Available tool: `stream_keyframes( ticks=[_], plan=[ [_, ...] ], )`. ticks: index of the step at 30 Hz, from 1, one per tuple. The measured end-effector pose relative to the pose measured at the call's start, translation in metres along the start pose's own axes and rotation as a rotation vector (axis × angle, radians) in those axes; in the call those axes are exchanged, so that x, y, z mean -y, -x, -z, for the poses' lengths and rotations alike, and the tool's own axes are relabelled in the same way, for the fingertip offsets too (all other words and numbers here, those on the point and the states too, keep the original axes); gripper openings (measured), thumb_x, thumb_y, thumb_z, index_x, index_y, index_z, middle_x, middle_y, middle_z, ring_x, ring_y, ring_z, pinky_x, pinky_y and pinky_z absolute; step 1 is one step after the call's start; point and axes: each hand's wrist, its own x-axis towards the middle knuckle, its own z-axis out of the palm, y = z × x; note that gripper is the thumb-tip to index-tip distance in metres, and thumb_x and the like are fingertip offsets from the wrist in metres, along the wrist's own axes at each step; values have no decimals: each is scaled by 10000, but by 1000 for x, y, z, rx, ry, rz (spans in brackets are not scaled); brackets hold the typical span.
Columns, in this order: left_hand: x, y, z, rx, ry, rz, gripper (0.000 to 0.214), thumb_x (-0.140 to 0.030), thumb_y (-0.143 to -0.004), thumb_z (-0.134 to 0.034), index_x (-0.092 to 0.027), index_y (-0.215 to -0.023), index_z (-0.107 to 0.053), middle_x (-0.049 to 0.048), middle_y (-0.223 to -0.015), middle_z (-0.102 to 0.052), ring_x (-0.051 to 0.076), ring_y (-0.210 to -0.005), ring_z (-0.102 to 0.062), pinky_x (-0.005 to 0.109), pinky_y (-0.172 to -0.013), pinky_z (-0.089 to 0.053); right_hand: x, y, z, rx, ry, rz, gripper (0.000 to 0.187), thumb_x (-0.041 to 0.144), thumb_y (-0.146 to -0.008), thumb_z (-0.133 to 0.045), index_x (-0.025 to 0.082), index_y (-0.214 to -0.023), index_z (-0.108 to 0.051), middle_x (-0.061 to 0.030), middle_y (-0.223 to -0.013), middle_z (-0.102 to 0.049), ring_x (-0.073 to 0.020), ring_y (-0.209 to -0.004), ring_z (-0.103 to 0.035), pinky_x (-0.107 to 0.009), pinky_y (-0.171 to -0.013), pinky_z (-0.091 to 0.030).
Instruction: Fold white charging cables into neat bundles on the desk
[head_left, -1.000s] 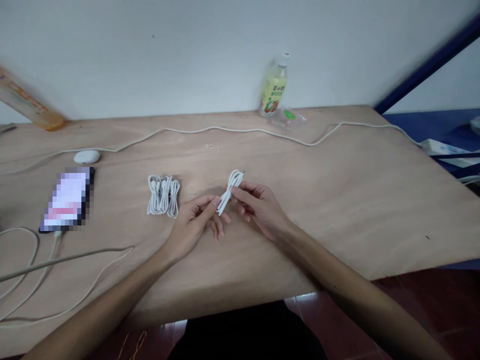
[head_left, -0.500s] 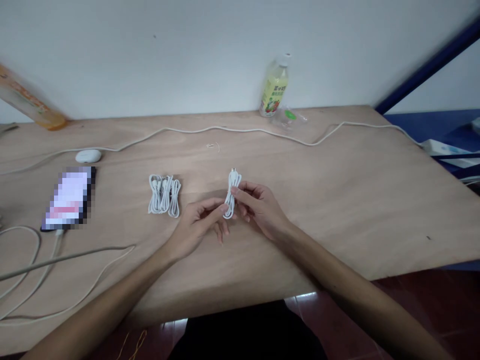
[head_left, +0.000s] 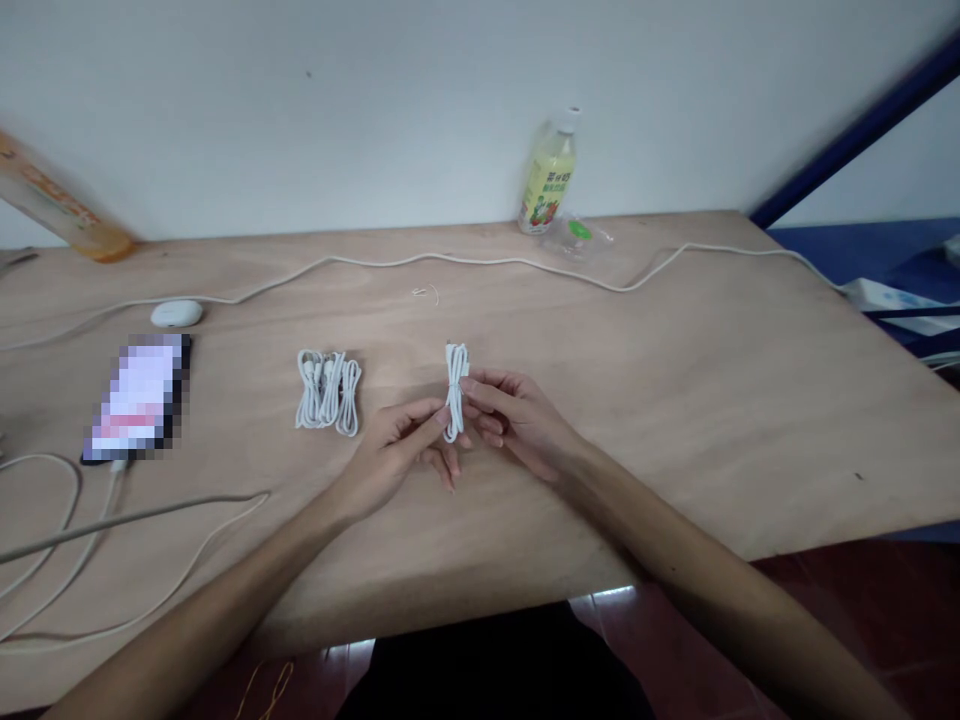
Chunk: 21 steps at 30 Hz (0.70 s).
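Observation:
Between my two hands, above the middle of the wooden table (head_left: 660,400), is a folded white cable bundle (head_left: 454,380), held nearly upright and cinched round its middle. My left hand (head_left: 401,445) pinches its lower end between thumb and fingers. At the bundle's right side, my right hand (head_left: 521,415) grips it near the middle with the thumb in front. To the left of my hands, several similar white cable bundles (head_left: 328,392) lie side by side on the table.
A phone (head_left: 139,395) with a cable plugged in and a white oval case (head_left: 177,313) lie at left. A long white cord (head_left: 420,258) crosses the back. A yellow-green bottle (head_left: 550,180) and an orange bottle (head_left: 101,240) stand by the wall. Thin tie scraps (head_left: 426,293) lie mid-table.
The cable bundle has turned in my fingers and shifted slightly left. The plug prongs that showed at its top no longer show there. My hands stay almost in place.

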Motion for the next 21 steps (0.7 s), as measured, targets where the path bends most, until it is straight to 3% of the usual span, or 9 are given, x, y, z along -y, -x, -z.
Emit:
stream_keyframes(
  ticks=[5, 12, 18, 21],
  plan=[
    [-5, 2, -2, -8, -44, 70, 395, -532, -1024, -724, -151, -928, -689, 42, -836, -774, 114, -464, -678, 217, -423, -576, -1, -1, -1, -44, 54, 48, 451, 615, -799, -894, 214, -789, -687, 79, -613, -510, -60, -480, -309, -250, -449, -215],
    [-5, 1, -4, -72, -57, 106, 385, -546, -1017, -718, -170, -1022, -637, 37, -794, -787, 120, -453, -674, 217, -421, -584, 0, -2, -1, -218, 232, 132, 435, 630, -799, -832, 228, -803, -667, 53, -599, -573, -94, -478, -401, -251, -444, -303],
    [-1, 0, -2, -83, -67, 92, 442, -567, -1017, -705, -157, -1173, -659, 17, -747, -764, 131, -436, -658, 227, -392, -575, 12, -7, 12, -432, 506, 248, 294, 496, -774, -778, 223, -750, -674, 27, -634, -612, -131, -549, -499, -278, -533, -406],
    [0, 0, -2, -93, -70, 86, 427, -558, -1026, -693, -155, -1165, -663, 12, -738, -751, 128, -429, -647, 229, -383, -568, 21, -10, 21, -548, 688, 203, 192, 403, -781, -716, 219, -738, -681, 0, -663, -668, -170, -611, -592, -305, -611, -451]
  ],
)
